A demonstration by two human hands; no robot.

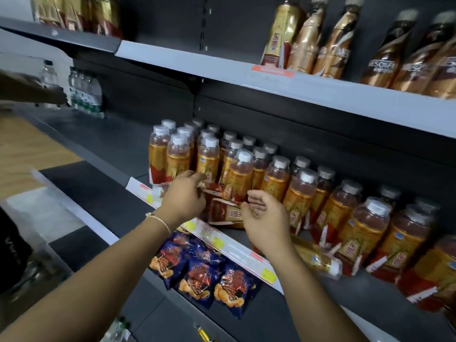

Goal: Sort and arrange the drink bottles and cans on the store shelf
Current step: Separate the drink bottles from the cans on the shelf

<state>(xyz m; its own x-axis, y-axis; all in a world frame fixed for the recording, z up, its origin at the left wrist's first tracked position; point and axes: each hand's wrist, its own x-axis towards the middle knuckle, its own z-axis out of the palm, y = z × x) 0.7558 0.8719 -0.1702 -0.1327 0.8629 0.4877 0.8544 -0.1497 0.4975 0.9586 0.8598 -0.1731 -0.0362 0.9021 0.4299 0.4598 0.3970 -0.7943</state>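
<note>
Blue snack bags [197, 270]: nearest to me, they are lying in a loose heap on the lower shelf [283, 314], under my forearms.
Left hand [183, 196]: I am reaching it over the middle shelf's price rail [222, 239]; the fingers are bending toward a toppled bottle [227, 212], and I cannot tell whether they are gripping it or only touching it. A pale bracelet [160, 220] is sitting on the wrist.
Right hand [265, 218]: I am holding it just right of the left one, fingers loosely curled, grasping nothing, hanging beside the toppled bottle's base.
Toppled bottle: it is lying on its side at the front edge of the middle shelf, between my two hands, its gold and red label facing up.
Second fallen bottle [318, 261]: it is lying flat further right on the same shelf, in front of the standing rows.
Tea bottles [303, 191]: gold-labelled, white-capped, they are standing upright in rows behind my hands, running right along the middle shelf.
Coffee bottles [385, 60]: they are standing on the top shelf [222, 67], up right.
Water bottles [85, 95]: they are standing far left at the back, beside another person's arm [32, 91].
</note>
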